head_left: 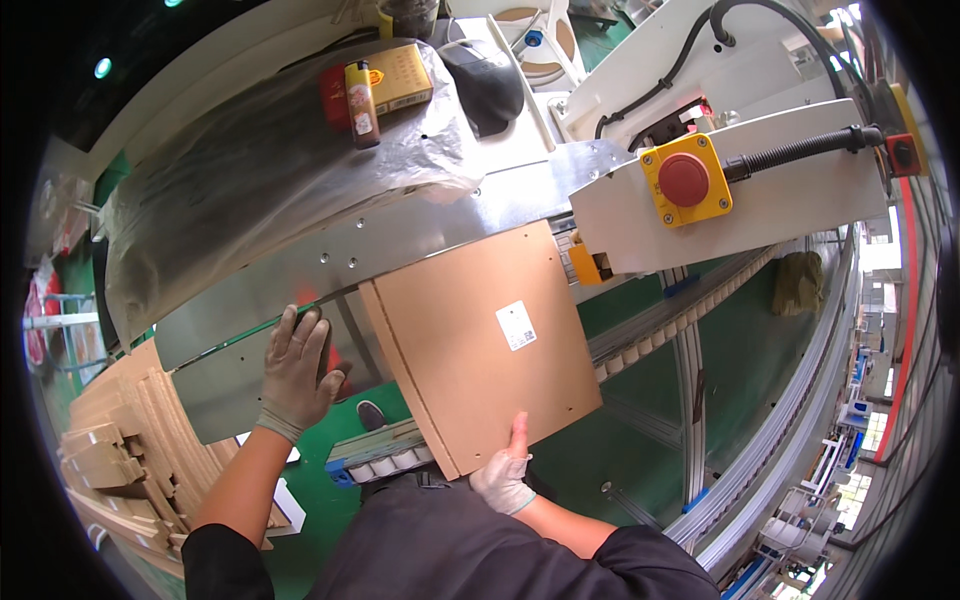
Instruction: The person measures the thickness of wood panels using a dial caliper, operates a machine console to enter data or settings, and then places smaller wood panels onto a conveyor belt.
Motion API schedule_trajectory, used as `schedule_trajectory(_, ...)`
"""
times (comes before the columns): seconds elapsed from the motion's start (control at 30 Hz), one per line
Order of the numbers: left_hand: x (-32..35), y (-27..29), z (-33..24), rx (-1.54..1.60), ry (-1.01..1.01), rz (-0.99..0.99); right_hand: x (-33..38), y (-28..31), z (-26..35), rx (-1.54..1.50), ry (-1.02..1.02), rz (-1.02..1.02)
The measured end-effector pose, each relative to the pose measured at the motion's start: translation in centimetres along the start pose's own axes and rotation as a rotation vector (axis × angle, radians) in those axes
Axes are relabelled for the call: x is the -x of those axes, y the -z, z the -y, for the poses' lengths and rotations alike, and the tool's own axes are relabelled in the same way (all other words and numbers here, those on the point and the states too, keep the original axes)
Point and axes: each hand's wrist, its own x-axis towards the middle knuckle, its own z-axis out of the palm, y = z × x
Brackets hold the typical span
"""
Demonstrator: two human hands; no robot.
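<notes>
A flat brown cardboard box (470,340) with a small white label lies tilted on the machine's infeed, its far edge under the metal guide plate (400,240). My right hand (506,472), in a thin glove, presses its thumb against the near edge of the box. My left hand (295,370), also gloved, rests flat with fingers spread on the metal plate left of the box, holding nothing.
A stack of folded brown cardboard (130,440) stands at lower left. A yellow housing with a red emergency button (685,180) is on the white machine body at right. A lighter (362,105) and yellow pack (400,78) lie on plastic-covered metal. Roller conveyor rail (680,315) runs right.
</notes>
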Motion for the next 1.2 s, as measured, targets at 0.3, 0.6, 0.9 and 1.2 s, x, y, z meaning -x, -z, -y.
schedule_trajectory(0.3, -0.2, 0.5, -1.0, -0.051, 0.054, 0.007, -0.6, -3.1, 11.1, -0.173, 0.057, 0.331)
schedule_trajectory(0.6, -0.7, 0.5, -1.5, -0.013, 0.002, -0.091, -6.4, 3.2, 19.3, -0.236, 0.428, 0.261)
schedule_trajectory(0.9, 0.1, -1.2, -2.1, -0.196, 0.222, 0.049, -12.0, 4.9, 24.5, 1.545, 1.394, -0.675)
schedule_trajectory(1.2, 18.1, -2.7, -4.2, 0.154, 0.380, -0.169, -1.8, -5.9, 3.0, 1.233, 1.088, 0.970)
